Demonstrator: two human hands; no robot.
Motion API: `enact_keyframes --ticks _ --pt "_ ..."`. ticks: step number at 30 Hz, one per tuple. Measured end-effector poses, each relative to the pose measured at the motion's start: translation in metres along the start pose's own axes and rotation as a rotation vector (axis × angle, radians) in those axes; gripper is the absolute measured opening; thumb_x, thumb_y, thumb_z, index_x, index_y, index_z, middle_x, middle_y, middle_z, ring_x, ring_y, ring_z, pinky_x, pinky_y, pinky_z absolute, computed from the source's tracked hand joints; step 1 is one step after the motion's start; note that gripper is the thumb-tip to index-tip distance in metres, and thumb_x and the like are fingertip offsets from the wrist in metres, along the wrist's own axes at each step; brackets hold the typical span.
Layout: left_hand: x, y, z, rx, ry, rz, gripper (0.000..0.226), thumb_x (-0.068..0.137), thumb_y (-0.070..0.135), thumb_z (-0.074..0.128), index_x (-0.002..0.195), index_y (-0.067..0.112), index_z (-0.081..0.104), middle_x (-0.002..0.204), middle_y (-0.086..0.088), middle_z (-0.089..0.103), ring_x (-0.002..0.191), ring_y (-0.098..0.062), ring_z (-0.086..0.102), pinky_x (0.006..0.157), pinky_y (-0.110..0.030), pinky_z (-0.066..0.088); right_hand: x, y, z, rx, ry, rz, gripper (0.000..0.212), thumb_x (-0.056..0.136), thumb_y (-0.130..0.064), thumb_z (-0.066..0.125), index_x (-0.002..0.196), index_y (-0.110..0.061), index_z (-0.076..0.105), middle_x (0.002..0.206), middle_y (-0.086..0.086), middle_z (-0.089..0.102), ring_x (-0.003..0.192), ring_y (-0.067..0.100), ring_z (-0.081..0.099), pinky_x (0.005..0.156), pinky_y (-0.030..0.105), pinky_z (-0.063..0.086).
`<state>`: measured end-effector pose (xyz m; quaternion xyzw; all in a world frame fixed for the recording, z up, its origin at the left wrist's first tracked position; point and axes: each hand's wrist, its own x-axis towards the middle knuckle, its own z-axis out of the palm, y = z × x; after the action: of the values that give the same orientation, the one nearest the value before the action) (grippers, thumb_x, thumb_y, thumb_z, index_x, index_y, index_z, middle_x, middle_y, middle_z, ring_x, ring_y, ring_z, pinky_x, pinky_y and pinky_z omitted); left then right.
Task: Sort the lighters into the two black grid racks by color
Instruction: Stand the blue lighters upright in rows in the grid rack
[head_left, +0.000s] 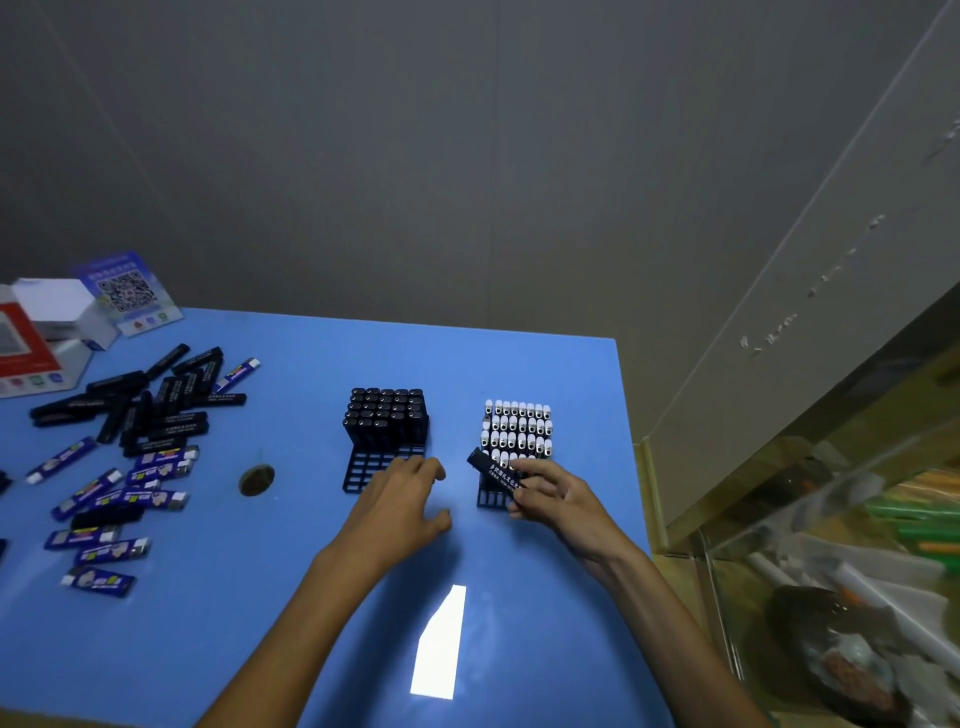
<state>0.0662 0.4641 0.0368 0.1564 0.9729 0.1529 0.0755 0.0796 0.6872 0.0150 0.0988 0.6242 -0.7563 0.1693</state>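
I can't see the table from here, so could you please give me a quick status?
Right hand pinching a black lighter over the white-topped rack. Left hand open, fingertips at the black rack. Nothing blocking.

White Chinese print on held black lighter (498, 474), illegible; QR code on blue card (126, 292), perhaps payment sign.

A blue table (311, 597) stands against a grey wall (415, 156), catching a bright light patch (441, 644).
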Motion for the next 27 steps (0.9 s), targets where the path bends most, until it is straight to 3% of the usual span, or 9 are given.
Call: enact_keyframes --ticks 2,5,8,14,17,19,22,24,27 --pt "-0.002 -0.001 -0.001 0.003 0.002 -0.004 0.044 0.089 0.038 0.059 0.128 0.019 0.049 0.125 0.002 0.053 0.116 -0.017 0.047 0.093 -0.029 0.04 0.001 0.005 0.001 0.001 -0.018 0.032 0.028 0.089 0.004 0.061 0.115 -0.006 0.065 0.083 0.005 0.065 0.078 0.016 0.063 0.076 0.022 0.054" --pt "-0.004 -0.004 -0.002 0.005 0.002 -0.011 0.044 0.09 0.038 0.058 0.13 0.019 0.049 0.13 0.004 0.052 0.119 -0.017 0.046 0.096 -0.028 0.04 0.001 0.006 0.006 -0.01 0.013 0.061 0.021 0.086 0.001 0.065 0.103 -0.011 0.071 0.09 0.0 0.07 0.08 0.009 0.063 0.072 0.019 0.051" --pt "-0.007 -0.01 -0.004 -0.003 0.012 -0.02 0.044 0.09 0.037 0.058 0.129 0.019 0.05 0.125 0.004 0.053 0.114 -0.016 0.047 0.092 -0.026 0.04 0.002 0.005 0.011 -0.052 0.041 0.052 0.016 0.084 0.002 0.067 0.093 -0.011 0.068 0.072 -0.005 0.07 0.065 0.003 0.059 0.063 0.018 0.042" --pt "-0.012 -0.034 -0.012 -0.015 0.015 -0.039 0.037 0.089 0.036 0.058 0.12 0.017 0.053 0.119 0.001 0.055 0.109 -0.018 0.05 0.086 -0.03 0.044 0.011 0.003 0.032 -0.166 -0.004 -0.028 0.022 0.083 0.008 0.065 0.076 -0.007 0.051 0.054 -0.001 0.051 0.051 0.011 0.045 0.056 0.022 0.039" --pt "-0.012 -0.054 -0.016 -0.035 0.005 -0.039 0.039 0.088 0.035 0.058 0.123 0.018 0.053 0.121 0.002 0.056 0.112 -0.018 0.05 0.089 -0.029 0.043 0.021 0.003 0.052 -0.226 -0.006 -0.048 0.016 0.08 0.003 0.067 0.09 -0.001 0.055 0.064 0.005 0.057 0.054 0.015 0.05 0.055 0.025 0.041" --pt "-0.012 -0.07 -0.021 -0.05 -0.011 -0.034 0.04 0.087 0.035 0.059 0.123 0.018 0.053 0.122 0.002 0.056 0.112 -0.018 0.05 0.09 -0.03 0.044 0.029 0.004 0.069 -0.242 0.02 -0.044 0.022 0.084 0.004 0.064 0.104 -0.005 0.061 0.069 0.004 0.061 0.054 0.015 0.053 0.054 0.026 0.043" --pt "-0.01 -0.094 -0.03 -0.047 -0.035 -0.025 0.039 0.086 0.035 0.058 0.122 0.019 0.052 0.119 0.003 0.056 0.111 -0.019 0.05 0.088 -0.03 0.043 0.041 0.005 0.094 -0.267 0.106 -0.057 0.01 0.091 -0.01 0.063 0.099 -0.01 0.068 0.065 0.012 0.064 0.053 0.016 0.056 0.057 0.024 0.046" --pt "-0.008 -0.109 -0.035 -0.055 -0.041 -0.009 0.039 0.087 0.036 0.058 0.122 0.02 0.052 0.118 0.003 0.056 0.11 -0.018 0.05 0.087 -0.029 0.043 0.05 0.007 0.108 -0.295 0.17 -0.079 0.015 0.091 -0.023 0.065 0.093 -0.009 0.071 0.07 0.018 0.067 0.057 0.016 0.058 0.06 0.022 0.048" --pt "-0.006 -0.13 -0.04 -0.065 -0.057 0.014 0.038 0.088 0.037 0.057 0.122 0.022 0.052 0.119 0.005 0.055 0.11 -0.016 0.049 0.086 -0.026 0.042 0.059 0.011 0.121 -0.349 0.24 -0.138 0.017 0.091 -0.017 0.066 0.097 -0.002 0.071 0.077 0.013 0.064 0.055 0.006 0.058 0.059 0.015 0.047"
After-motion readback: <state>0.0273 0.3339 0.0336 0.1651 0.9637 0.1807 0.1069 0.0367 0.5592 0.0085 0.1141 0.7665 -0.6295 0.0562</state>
